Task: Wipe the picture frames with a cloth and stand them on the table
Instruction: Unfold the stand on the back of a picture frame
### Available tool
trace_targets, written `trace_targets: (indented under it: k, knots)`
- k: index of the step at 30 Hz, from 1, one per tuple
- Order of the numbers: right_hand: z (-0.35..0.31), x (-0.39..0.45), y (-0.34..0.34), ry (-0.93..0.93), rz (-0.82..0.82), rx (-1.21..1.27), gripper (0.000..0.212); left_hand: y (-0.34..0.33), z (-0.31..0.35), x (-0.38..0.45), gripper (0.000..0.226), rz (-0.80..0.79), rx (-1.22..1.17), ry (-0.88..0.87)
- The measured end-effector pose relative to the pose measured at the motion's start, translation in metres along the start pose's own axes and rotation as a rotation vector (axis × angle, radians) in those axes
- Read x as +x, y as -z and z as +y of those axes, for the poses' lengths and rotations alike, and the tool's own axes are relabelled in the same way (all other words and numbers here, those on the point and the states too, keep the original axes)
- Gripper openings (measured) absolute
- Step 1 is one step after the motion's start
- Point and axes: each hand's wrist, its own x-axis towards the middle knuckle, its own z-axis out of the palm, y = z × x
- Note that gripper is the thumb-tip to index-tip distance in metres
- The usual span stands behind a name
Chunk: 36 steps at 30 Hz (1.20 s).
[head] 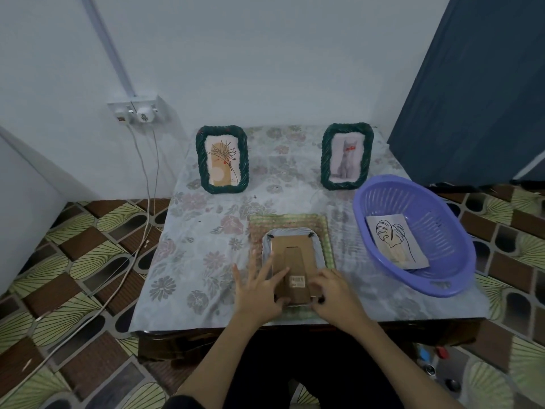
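I am looking down on a low table draped in a faded floral cloth (206, 231), and I am taking the green woven mat (323, 224) at its near middle as my landmark. To the right of the mat a lilac slotted plastic basket (442, 231) is holding a loose print of a line-drawn leaf (395, 242), so I am judging one picture still out of its frame. Beyond the mat two dark green braided-rope frames are already standing upright: the flower one (221, 159) to the far left, the cat one (347, 156) to the far right. I am counting those as done. On the mat a pale rope-edged frame (290, 261) is lying face down, its brown cardboard back and folded stand upward. My left hand (259, 293) is pressing on the backing with fingers spread; my right hand (330, 293) is curling at the near right corner, seemingly pinching it. I am spotting no separate wiping cloth, unless the mat is it. This third frame is not yet standing.
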Motion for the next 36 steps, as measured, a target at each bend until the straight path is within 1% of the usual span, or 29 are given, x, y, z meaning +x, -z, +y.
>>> trace_targets:
  k: [1, 2, 4, 6, 8, 11, 14, 16, 21, 24, 25, 27, 29, 30, 32, 34, 36]
  knots:
    - [-0.001, 0.004, -0.001, 0.028, -0.027, -0.017, 0.041, -0.003, 0.0, -0.003, 0.063, 0.046, -0.033, 0.025]
    - [-0.003, 0.006, -0.001, 0.054, -0.067, -0.06, 0.046, -0.006, 0.002, -0.006, 0.059, 0.096, -0.052, 0.047]
    - [-0.009, 0.008, -0.005, 0.078, -0.149, -0.145, 0.043, -0.014, 0.004, -0.013, 0.049, 0.189, -0.088, 0.063]
    - [-0.011, 0.008, -0.011, 0.056, -0.166, -0.162, 0.038, -0.021, 0.004, -0.017, 0.038, 0.256, -0.251, 0.028]
    - [-0.013, 0.007, -0.011, 0.036, -0.161, -0.184, 0.036, -0.023, 0.001, -0.019, 0.031, 0.283, -0.397, -0.006]
    - [-0.015, 0.008, -0.009, 0.014, -0.167, -0.213, 0.034, -0.023, 0.001, -0.023, 0.026, 0.291, -0.385, -0.044]
    - [-0.018, 0.011, -0.01, -0.031, -0.161, -0.198, 0.031, -0.024, 0.005, -0.026, 0.022, 0.297, -0.258, -0.055]
    - [-0.018, 0.012, -0.011, -0.059, -0.165, -0.178, 0.032, -0.024, 0.008, -0.028, 0.025, 0.297, -0.199, -0.065]
    - [-0.016, 0.013, -0.01, -0.078, -0.181, -0.136, 0.032, -0.017, 0.005, -0.028, 0.033, 0.322, -0.206, -0.15]
    - [-0.013, 0.015, -0.011, -0.066, -0.193, -0.12, 0.032, -0.014, 0.003, -0.021, 0.037, 0.265, -0.178, -0.231]
    - [-0.012, 0.016, -0.01, -0.065, -0.198, -0.112, 0.033, -0.013, 0.003, -0.017, 0.034, 0.233, -0.196, -0.234]
    - [-0.011, 0.018, -0.006, -0.052, -0.218, -0.13, 0.035, -0.01, 0.0, -0.009, 0.028, 0.225, -0.348, -0.2]
    - [-0.011, 0.02, 0.001, -0.009, -0.283, -0.18, 0.035, -0.005, -0.004, 0.001, 0.035, 0.238, -0.501, -0.131]
    - [-0.01, 0.024, 0.002, 0.004, -0.307, -0.168, 0.034, -0.003, -0.007, 0.008, 0.042, 0.249, -0.498, -0.115]
    - [-0.008, 0.03, 0.006, 0.002, -0.276, -0.039, 0.026, 0.003, -0.011, 0.02, 0.058, 0.234, -0.371, -0.114]
    - [-0.003, 0.039, 0.009, -0.03, -0.172, 0.039, 0.025, 0.011, -0.011, 0.03, 0.071, 0.113, -0.219, -0.122]
    - [0.002, 0.049, 0.015, -0.087, -0.088, -0.087, 0.032, 0.017, -0.01, 0.04, 0.078, -0.02, -0.103, -0.111]
